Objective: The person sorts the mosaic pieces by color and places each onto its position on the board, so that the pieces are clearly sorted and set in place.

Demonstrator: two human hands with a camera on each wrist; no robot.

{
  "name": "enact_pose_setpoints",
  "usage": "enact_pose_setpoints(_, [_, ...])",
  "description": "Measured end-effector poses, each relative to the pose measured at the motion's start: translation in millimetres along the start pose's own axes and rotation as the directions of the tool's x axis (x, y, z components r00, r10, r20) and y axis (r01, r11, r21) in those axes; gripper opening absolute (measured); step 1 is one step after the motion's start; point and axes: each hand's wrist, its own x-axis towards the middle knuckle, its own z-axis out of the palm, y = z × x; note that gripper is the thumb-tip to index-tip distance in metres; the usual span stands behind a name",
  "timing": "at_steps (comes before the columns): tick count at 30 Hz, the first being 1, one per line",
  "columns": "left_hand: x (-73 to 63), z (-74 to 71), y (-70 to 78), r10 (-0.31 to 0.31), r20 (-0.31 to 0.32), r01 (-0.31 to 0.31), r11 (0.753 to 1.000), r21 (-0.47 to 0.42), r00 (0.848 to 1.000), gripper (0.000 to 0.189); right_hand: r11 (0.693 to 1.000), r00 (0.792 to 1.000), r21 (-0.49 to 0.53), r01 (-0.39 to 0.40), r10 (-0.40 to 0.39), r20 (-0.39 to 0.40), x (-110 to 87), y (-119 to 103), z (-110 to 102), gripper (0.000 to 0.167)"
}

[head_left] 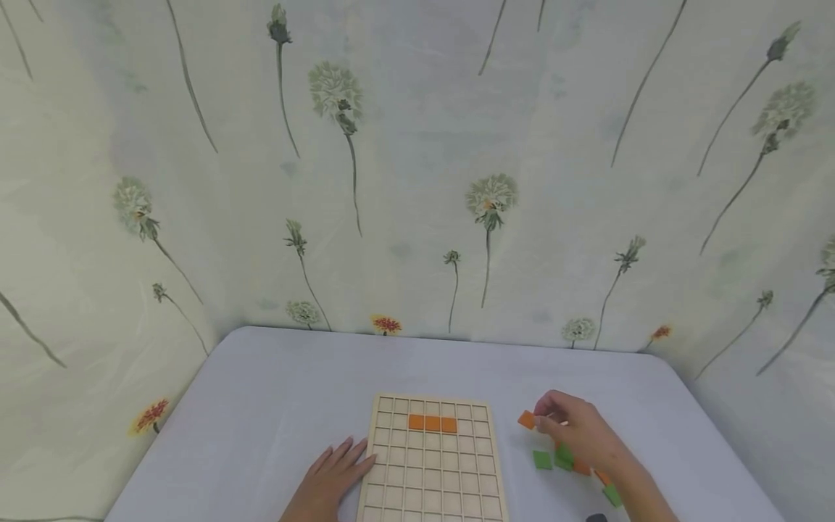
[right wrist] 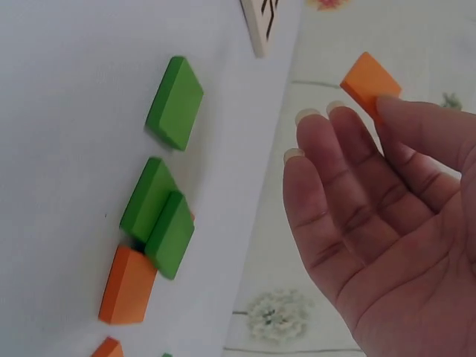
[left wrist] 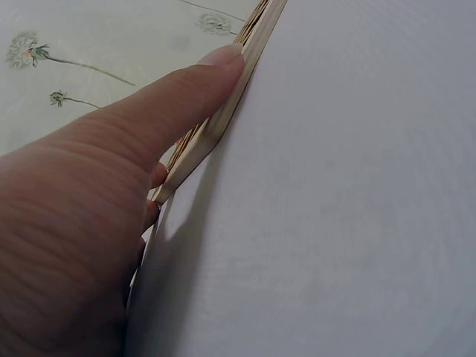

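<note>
A pale wooden grid board (head_left: 430, 459) lies on the table, with three orange square tiles (head_left: 433, 423) side by side in its second row. My left hand (head_left: 335, 475) rests at the board's left edge; in the left wrist view its thumb (left wrist: 216, 82) lies along the board's side, fingers spread. To the right of the board, my right hand (head_left: 577, 428) pinches one orange tile (right wrist: 370, 80) between thumb and index finger, the other fingers loosely bent. Below that hand lie loose green tiles (right wrist: 175, 104) and orange tiles (right wrist: 128, 286), some overlapping, partly hidden by the arm in the head view.
A white-covered table (head_left: 293, 377) carries everything. A flower-patterned curtain (head_left: 404, 181) stands behind it and on both sides. A small dark object (head_left: 596, 518) shows at the bottom edge of the head view, near the right forearm.
</note>
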Motion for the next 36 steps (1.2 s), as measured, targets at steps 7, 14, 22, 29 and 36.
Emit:
enact_pose_setpoints(7, [-0.6,2.4,-1.4,0.005,-0.004,-0.005,1.0,0.007,1.0,0.11,1.0,1.0,0.008,-0.015,0.015,-0.021,6.7,-9,9,0.011])
enact_pose_setpoints(14, [-1.4,0.5,0.4,-0.002,-0.011,0.002,1.0,-0.002,1.0,0.111,1.0,0.999,0.01,-0.017,0.017,-0.041,14.7,-16,17,0.009])
enact_pose_setpoints(22, [-0.6,1.8,-1.6,0.002,-0.011,-0.002,1.0,0.004,1.0,0.11,0.999,0.999,0.036,0.019,-0.018,-0.038,22.2,-25,24,0.009])
enact_pose_setpoints(29, [-1.0,2.3,-2.4,0.008,-0.013,-0.007,1.0,0.016,1.0,0.109,1.0,0.999,0.025,-0.002,0.003,-0.046,28.8,-32,33,0.009])
enact_pose_setpoints(36, [-2.0,1.3,-0.8,0.009,-0.024,-0.009,1.0,-0.001,1.0,0.109,0.999,0.998,0.019,-0.025,0.026,-0.056,34.6,-35,42,0.011])
